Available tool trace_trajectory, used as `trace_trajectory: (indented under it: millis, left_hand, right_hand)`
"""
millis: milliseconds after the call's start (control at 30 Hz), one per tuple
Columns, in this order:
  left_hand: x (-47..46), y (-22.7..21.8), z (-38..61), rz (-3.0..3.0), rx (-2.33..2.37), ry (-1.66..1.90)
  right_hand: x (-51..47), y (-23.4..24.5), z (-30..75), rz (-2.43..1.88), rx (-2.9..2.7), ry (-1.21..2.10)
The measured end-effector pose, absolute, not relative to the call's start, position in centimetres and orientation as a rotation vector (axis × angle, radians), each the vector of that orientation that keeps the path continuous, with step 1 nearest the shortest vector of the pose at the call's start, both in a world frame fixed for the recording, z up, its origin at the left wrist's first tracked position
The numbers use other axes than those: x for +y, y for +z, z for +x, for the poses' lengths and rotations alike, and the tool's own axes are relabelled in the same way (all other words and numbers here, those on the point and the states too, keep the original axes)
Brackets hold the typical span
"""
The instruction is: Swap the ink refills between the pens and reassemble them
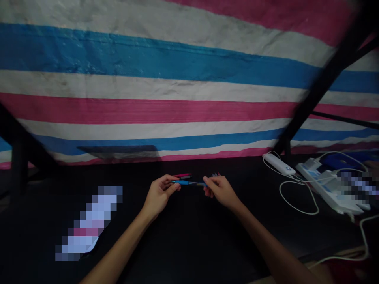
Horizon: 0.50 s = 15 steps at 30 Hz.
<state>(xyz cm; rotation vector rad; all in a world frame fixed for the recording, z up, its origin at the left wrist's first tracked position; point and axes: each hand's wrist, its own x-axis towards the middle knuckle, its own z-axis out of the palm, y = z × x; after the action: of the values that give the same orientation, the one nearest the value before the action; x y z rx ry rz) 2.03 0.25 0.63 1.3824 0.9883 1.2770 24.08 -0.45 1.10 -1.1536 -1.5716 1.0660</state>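
Note:
A blue pen [185, 182] with a clear middle barrel lies level between my two hands, above the black tabletop. My left hand [160, 196] pinches the end by the blue grip with thumb and fingers. At the opposite end, my right hand [220, 191] is closed on the pen, its fingertips covering the blue tip of that end. Just behind my left hand lie a red pen [184, 174] and a dark pen [186, 177], partly hidden by the fingers. Small pen-like ends [216, 174] show behind my right hand; the rest of them is hidden.
On the right stand a white power strip [322, 187], a white plug-in device [278, 164] and looping white cables [299, 213]. A blurred-out sheet or screen [91, 225] lies at left. Striped plastic sheeting [177, 112] hangs behind, between dark slanted frame bars [314, 90].

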Motion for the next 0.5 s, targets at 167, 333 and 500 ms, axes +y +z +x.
trace_trajectory:
  millis: [167, 333, 500]
  left_hand:
    - [0.35, 0.63, 1.79, 1.303, 0.938, 1.263]
    - [0.52, 0.58, 1.66, 1.066, 0.817, 1.11]
    - [0.46, 0.69, 1.49, 1.127, 0.878, 0.938]
  right_hand:
    - [-0.51, 1.12, 24.11, -1.046, -1.564, 0.884]
    - [-0.6, 0.97, 24.32, -1.062, -1.56, 0.739]
    - [-0.62, 1.14, 24.48, -0.995, -1.531, 0.771]
